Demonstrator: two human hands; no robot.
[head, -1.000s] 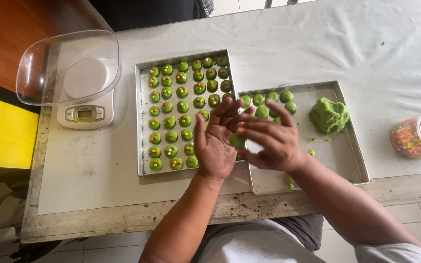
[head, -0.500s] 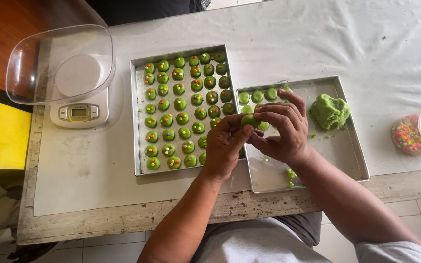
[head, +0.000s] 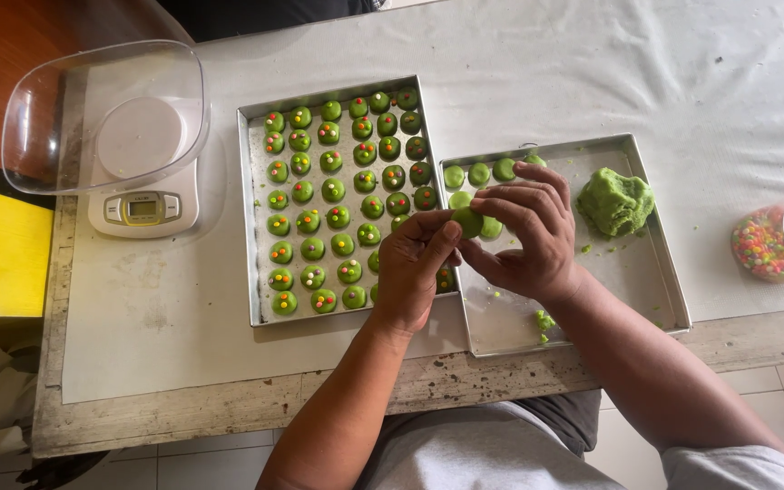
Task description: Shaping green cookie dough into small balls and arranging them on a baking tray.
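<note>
Head view, looking down on a desk (head: 592,63) covered with a white cloth.

Small round green dough ball (head: 467,221): held between both hands, above the seam where the two trays meet. Left hand (head: 415,272) comes up from below; its thumb tip presses the ball's left side, the other fingers curled under. Right hand (head: 524,231) wraps from the right; its fingers (head: 510,201) arch over the top of the ball and close on it. So the fingers of both hands are clamped on the ball, which shows only in the gap between left thumb and right fingertips.

Left square metal tray (head: 256,227): rows of green dough balls topped with coloured sprinkles (head: 333,191), closely spaced, not touching. Left hand covers its lower right corner.

Right square metal tray (head: 664,272): a few plain green balls (head: 478,173) along its upper left edge, just beside the right hand; a rough lump of green dough (head: 615,200) at upper right, apart from the hand; green crumbs (head: 544,321) near the wrist.

Far left: white digital kitchen scale (head: 142,209) carrying a clear plastic bowl (head: 102,113). Right edge: clear tub of multicoloured sprinkles (head: 764,245), partly cut off.
</note>
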